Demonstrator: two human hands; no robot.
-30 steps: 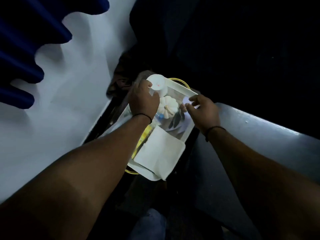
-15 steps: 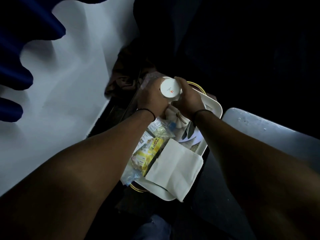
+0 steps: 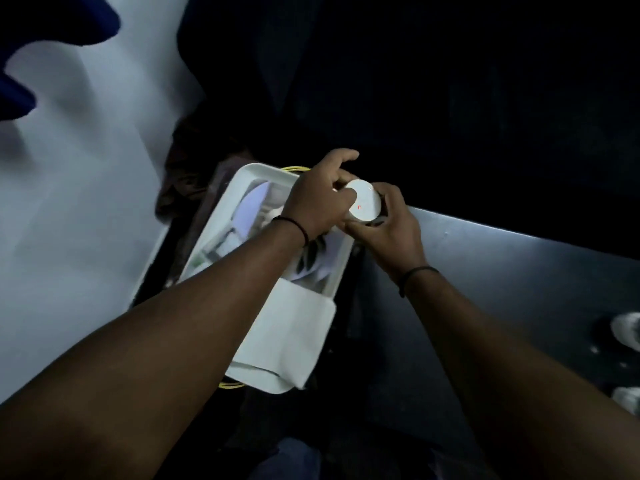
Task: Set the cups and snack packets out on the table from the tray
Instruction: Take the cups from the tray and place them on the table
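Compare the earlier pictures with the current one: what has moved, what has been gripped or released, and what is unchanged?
The white cup has moved right, from over the tray to its right edge. The right hand has joined the left hand in gripping it. The folded napkin stays on the tray.

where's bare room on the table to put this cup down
The grey table lies bare between the right hand and the white things at its right edge. Crowded: the tray, covered by a napkin and papers.

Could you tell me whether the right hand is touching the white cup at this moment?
Touching. The head view shows the right hand curled round the white cup from the right, with no gap; the left hand grips it too.
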